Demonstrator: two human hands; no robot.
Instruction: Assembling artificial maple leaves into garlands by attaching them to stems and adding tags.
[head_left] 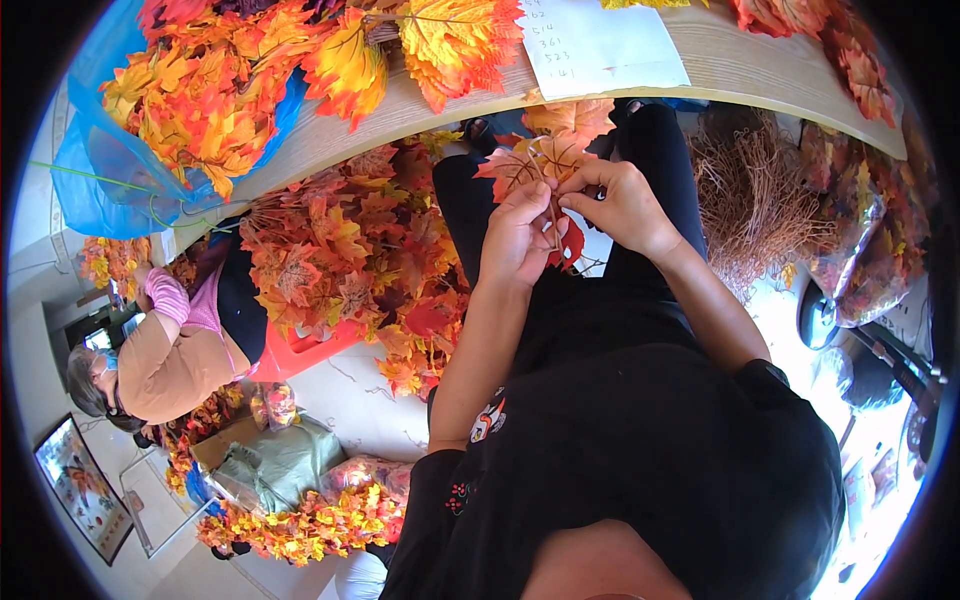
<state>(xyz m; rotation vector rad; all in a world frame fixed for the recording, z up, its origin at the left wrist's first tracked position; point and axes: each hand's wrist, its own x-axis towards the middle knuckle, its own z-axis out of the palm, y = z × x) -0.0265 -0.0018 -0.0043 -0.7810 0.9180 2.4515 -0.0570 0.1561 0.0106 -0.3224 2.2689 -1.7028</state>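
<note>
My left hand (515, 235) is closed on the thin stem of an artificial maple leaf sprig (535, 162), held upright above my lap. Orange and pinkish leaves fan out above the fingers, and a dark red leaf (571, 243) hangs just below them. From the other side my right hand (625, 208) pinches at the same stem, thumb and forefinger pressed together. What exactly lies between those fingertips is too small to make out. To my left rises a big heap of orange-red artificial leaves (310, 245).
Ahead curves a wooden table edge (760, 80) with a handwritten paper sheet (605, 50), yellow-orange leaves (455, 40) and a blue plastic bag (90, 190). At right are a bundle of brown stems (755, 190) and bagged leaves (870, 250). Another person (180, 365) works at far left.
</note>
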